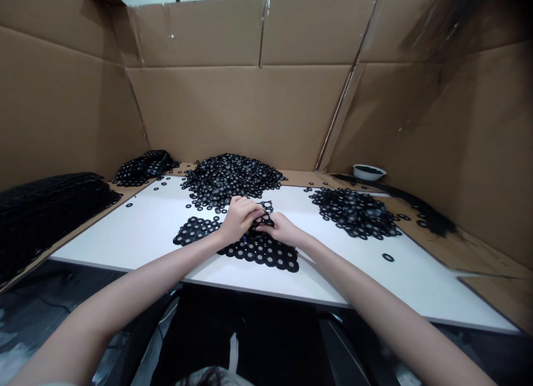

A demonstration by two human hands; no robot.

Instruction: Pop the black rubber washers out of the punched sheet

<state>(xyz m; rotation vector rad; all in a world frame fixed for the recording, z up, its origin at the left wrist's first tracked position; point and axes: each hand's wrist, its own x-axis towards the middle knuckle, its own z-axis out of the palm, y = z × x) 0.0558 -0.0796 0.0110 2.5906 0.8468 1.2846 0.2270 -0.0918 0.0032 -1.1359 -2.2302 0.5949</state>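
Note:
A black rubber sheet of joined rings (266, 251) lies on the white table (366, 275) in front of me. My left hand (239, 216) and my right hand (278, 227) meet above its far edge, both with fingers curled and pinching a raised part of the sheet. A second flat piece of the ring sheet (194, 230) lies just left of my left wrist. A large heap of loose black rings (231, 178) rises right behind my hands.
A smaller pile of rings (353, 211) sits right of centre, with a stray ring (388, 257) near it. A white bowl (368, 172) stands at the back right. Stacked black sheets (45, 208) lie far left, more sheets (144, 166) behind. Cardboard walls (233, 108) surround the table.

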